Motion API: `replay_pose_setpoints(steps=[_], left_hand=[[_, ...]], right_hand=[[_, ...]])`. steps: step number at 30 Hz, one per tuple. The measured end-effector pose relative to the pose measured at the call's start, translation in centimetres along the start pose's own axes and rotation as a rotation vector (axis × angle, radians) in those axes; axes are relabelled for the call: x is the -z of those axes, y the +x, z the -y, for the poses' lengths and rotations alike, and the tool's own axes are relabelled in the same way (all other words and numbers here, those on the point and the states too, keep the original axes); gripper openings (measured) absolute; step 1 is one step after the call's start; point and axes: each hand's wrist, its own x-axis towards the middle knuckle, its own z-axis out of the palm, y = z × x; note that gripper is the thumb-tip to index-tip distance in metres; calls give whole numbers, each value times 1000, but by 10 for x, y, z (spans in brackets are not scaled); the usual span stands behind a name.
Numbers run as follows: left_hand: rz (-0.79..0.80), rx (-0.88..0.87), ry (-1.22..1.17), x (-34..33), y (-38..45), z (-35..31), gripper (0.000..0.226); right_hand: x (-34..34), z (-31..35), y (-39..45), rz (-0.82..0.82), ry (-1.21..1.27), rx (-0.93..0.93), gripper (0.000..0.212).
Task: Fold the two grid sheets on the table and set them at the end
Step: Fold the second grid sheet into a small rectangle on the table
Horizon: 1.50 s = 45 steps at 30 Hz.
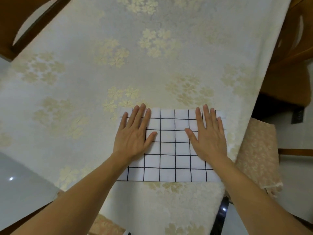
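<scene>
A white sheet with a black grid (171, 150) lies flat near the table's front edge, as a rectangle. Whether a second sheet lies under it I cannot tell. My left hand (135, 133) presses flat on its left part, fingers straight and spread, fingertips at the far edge. My right hand (209, 133) presses flat on its right part in the same way. Both palms cover part of the grid.
The table (152, 56) wears a cream cloth with pale gold flowers. Wooden chairs stand at the far left (20, 22) and far right (291, 48). A chair with a beige patterned cover (259, 153) is close on the right.
</scene>
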Motion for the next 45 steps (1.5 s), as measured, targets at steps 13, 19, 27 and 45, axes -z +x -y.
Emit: replay_pose_setpoints(steps=[13, 19, 27, 45], left_hand=[[-58, 223, 28, 19, -45, -13, 66], [-142, 487, 35, 19, -100, -18, 54], [-180, 738, -21, 5, -126, -23, 45], [-294, 767, -27, -1, -115, -31, 17]], right_hand=[[28, 17, 9, 61, -54, 327, 68], [30, 71, 41, 74, -60, 936, 47], [29, 152, 88, 63, -131, 1489, 39], [32, 217, 110, 305, -302, 1650, 27]])
